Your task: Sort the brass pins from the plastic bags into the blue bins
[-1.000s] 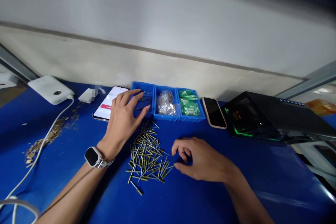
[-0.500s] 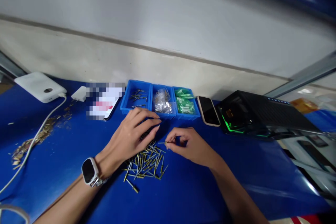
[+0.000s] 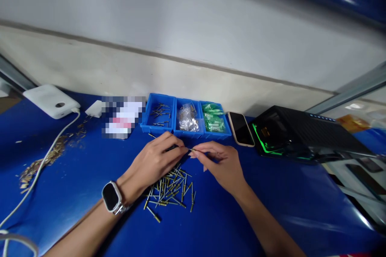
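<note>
My left hand [image 3: 155, 160], with a smartwatch [image 3: 111, 197] on its wrist, is closed in a pinch over a pile of small brass-and-steel pins [image 3: 169, 188] on the blue table. My right hand [image 3: 221, 162] is pinched too, and its fingertips meet the left hand's. Between them they hold one thin pin [image 3: 190, 150] just above the pile. Behind the hands stands a blue three-compartment tray [image 3: 175, 128]: loose pins in the left part, a clear bag in the middle, green parts at the right.
A blurred phone [image 3: 122, 117] lies left of the tray and a dark phone [image 3: 240, 128] right of it. A black device with green lights [image 3: 301, 134] sits far right. A white power bank [image 3: 51, 101], its cable and brass scraps [image 3: 39, 164] lie at the left.
My left hand drew back from the tray to the pile. My right hand picked a pin off the pile and lifted it to meet the left fingertips.
</note>
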`<state>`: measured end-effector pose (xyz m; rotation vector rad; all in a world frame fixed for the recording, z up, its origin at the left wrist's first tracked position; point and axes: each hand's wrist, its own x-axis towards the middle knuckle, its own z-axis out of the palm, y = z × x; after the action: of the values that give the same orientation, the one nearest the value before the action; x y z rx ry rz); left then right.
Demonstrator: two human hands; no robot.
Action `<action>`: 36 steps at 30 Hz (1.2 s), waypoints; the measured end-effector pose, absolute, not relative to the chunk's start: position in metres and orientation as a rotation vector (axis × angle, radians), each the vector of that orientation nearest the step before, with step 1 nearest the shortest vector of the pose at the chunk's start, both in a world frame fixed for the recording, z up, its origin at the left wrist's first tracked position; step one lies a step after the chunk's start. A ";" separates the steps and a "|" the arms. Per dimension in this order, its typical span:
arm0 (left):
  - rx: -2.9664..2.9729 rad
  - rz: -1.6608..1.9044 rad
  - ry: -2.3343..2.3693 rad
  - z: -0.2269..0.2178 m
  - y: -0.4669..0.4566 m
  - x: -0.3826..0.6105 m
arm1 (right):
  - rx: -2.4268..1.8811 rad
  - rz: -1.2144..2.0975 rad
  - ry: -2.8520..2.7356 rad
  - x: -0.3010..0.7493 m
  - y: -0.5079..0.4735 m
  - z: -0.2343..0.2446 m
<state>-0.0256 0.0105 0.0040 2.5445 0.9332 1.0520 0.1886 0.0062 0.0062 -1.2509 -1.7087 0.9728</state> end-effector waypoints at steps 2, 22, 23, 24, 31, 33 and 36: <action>2.398 1.081 0.925 0.000 0.010 -0.021 | -1.216 0.902 -1.727 0.185 0.003 0.006; 1.850 1.150 0.956 -0.008 0.001 0.000 | -0.975 0.533 -1.857 0.178 -0.003 0.008; 1.821 1.159 0.946 -0.007 0.001 0.001 | -0.991 0.557 -1.825 0.180 -0.002 0.008; 1.791 1.170 0.937 -0.006 0.002 0.002 | -1.015 0.590 -1.784 0.181 -0.001 0.009; 1.906 1.274 0.879 -0.007 0.004 -0.005 | -1.147 1.146 -1.897 0.192 0.006 0.014; 2.002 1.248 0.867 -0.008 0.006 -0.009 | -1.113 1.135 -1.901 0.191 0.005 0.014; 2.109 1.190 0.862 -0.008 0.007 -0.016 | -1.124 0.964 -1.945 0.188 0.001 0.013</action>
<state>-0.0156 0.0066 -0.0081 2.1092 0.8618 1.1900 0.1876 0.0014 0.0127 -1.1237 -1.9449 0.9642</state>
